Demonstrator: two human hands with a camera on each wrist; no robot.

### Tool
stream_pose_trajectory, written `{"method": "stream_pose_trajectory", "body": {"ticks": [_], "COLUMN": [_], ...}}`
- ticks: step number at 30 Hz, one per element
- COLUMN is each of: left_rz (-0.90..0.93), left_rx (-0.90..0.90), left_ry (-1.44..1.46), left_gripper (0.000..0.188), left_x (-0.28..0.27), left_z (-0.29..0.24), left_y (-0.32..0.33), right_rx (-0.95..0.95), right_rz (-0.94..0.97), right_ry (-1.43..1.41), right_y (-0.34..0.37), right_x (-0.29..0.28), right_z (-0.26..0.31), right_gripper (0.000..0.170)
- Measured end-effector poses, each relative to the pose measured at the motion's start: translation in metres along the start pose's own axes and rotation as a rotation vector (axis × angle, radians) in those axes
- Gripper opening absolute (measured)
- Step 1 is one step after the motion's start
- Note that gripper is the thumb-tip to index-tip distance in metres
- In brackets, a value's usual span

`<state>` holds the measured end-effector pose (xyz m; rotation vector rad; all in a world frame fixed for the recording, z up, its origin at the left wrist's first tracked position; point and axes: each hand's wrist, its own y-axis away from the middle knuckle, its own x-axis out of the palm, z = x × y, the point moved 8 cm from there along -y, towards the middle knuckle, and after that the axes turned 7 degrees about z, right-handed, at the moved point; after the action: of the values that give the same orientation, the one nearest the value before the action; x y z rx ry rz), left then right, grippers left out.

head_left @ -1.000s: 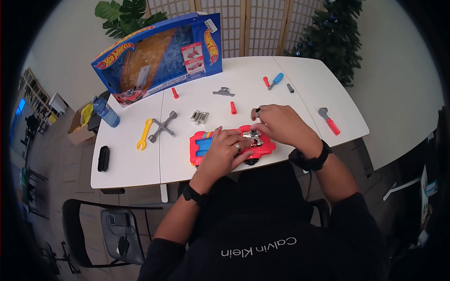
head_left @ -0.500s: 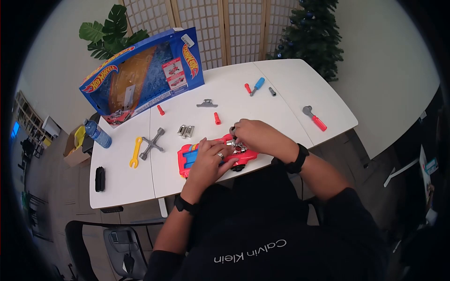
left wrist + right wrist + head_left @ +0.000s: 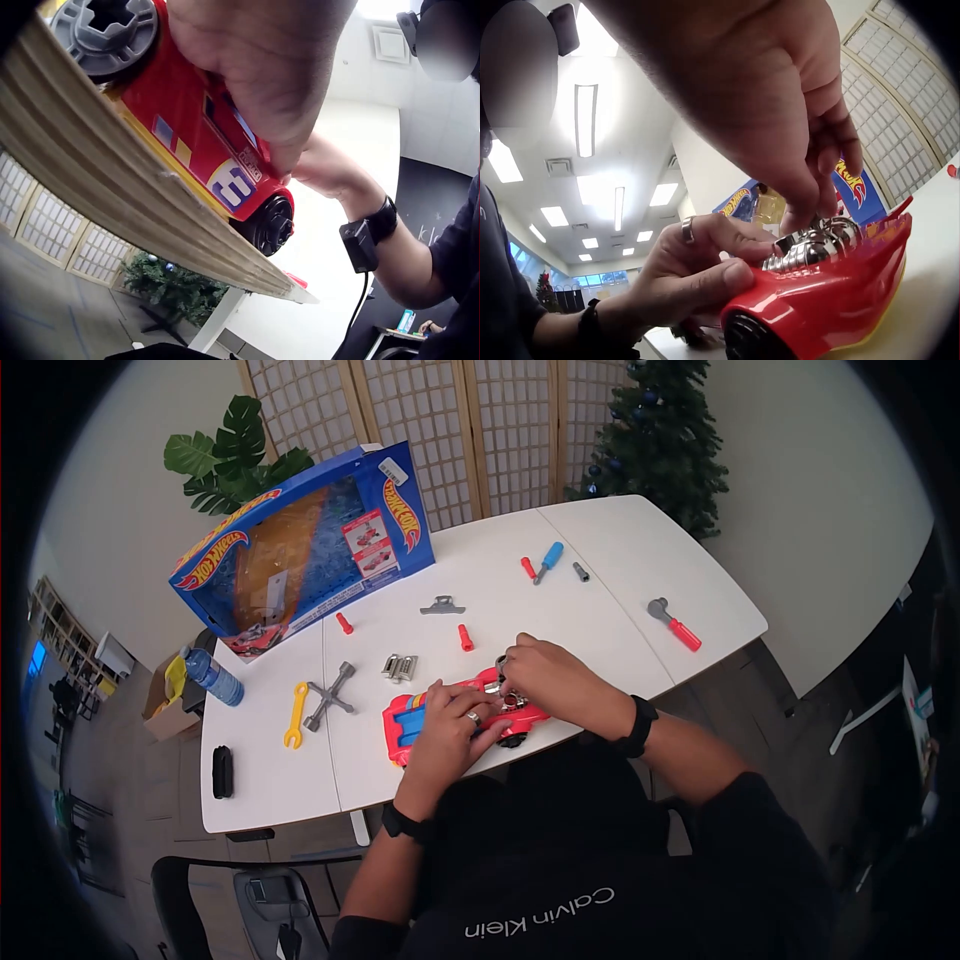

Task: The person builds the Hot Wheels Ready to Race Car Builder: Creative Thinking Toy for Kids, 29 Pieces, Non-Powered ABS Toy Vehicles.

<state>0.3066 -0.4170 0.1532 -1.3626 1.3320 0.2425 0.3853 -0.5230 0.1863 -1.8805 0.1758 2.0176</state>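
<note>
A red toy car [image 3: 530,717] with a blue bed stands close to the table's near edge. In the right wrist view its chrome engine piece [image 3: 814,251] sits up out of the red body. My left hand [image 3: 448,732] holds the car from above, thumb along the near side, fingertips at the engine's rear end. Bent over the engine is my right hand [image 3: 553,678], its thumb and curled fingers pinching the top of the chrome piece. A number-3 sticker [image 3: 231,184] and a black wheel [image 3: 268,225] show on the car's side in the left wrist view.
Beyond the car lie a chrome part [image 3: 399,667], a red bolt [image 3: 465,638] and a grey part [image 3: 442,605]. Left are a yellow wrench [image 3: 296,715], a grey cross wrench [image 3: 330,697] and a bottle [image 3: 213,677]. A blue screwdriver [image 3: 549,561] and red-handled tool [image 3: 675,625] lie right.
My right hand has come in from beside the car's far edge onto the engine, its fingers closing there. The left hand stays on the car. The head view has shifted.
</note>
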Motion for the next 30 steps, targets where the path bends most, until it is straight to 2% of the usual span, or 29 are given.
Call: {"method": "stream_pose_trajectory", "body": {"ticks": [2,6,9,16,22,27,30], "left_rz": [-0.002,0.023,0.016,0.019,0.012,0.010,0.006], "left_rx": [0.003,0.023,0.015,0.020,0.027,0.020,0.028], "left_ry": [-0.011,0.005,0.023,0.035,0.032,0.013,0.004], "left_gripper": [0.026,0.027,0.025,0.025,0.027,0.026,0.024], "left_x": [-0.003,-0.007,-0.007,-0.005,-0.004,-0.001,-0.002], "left_z": [0.002,0.003,0.002,0.009,0.008,0.007,0.004], "left_y": [-0.002,-0.004,-0.006,-0.010,-0.014,-0.015,-0.015], "right_rx": [0.082,0.065,-0.086,-0.072,0.034,0.251,0.300], "right_rz": [-0.042,-0.150,-0.060,-0.070,-0.160,-0.189,-0.167], "right_ry": [0.022,-0.047,-0.023,-0.037,-0.167,-0.055,0.004], "right_y": [0.005,0.006,0.003,-0.001,0.001,0.000,-0.004], "right_x": [-0.002,-0.015,-0.003,0.008,0.007,0.007,0.010], "right_z": [-0.001,-0.004,-0.002,-0.011,-0.007,-0.001,0.005], "right_gripper": [0.012,0.011,0.009,0.011,0.013,0.015,0.018]}}
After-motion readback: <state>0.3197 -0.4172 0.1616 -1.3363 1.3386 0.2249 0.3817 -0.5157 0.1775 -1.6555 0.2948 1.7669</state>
